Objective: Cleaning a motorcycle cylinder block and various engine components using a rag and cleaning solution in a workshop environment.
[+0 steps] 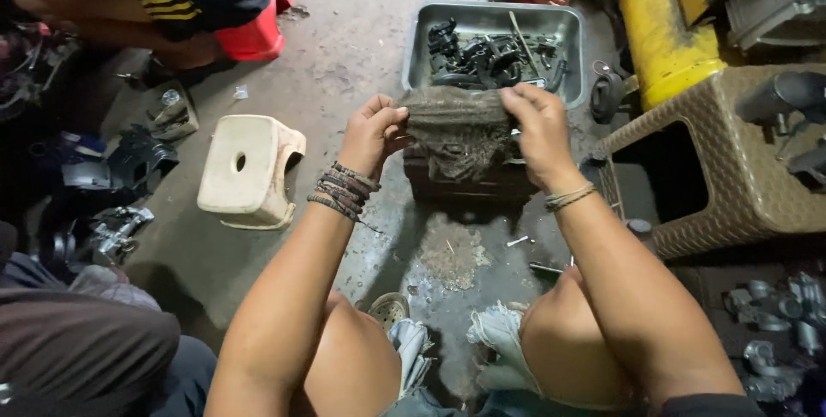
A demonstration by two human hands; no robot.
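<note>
Stretching dirty rag between left hand, right hand fingers.

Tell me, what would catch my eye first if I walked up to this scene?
Most striking is the dirty, frayed rag stretched between the person's left hand and right hand at the centre. Just behind it sits a metal tray filled with dark greasy parts, and to the left on the stained concrete floor stands a small cream plastic stool.
</note>
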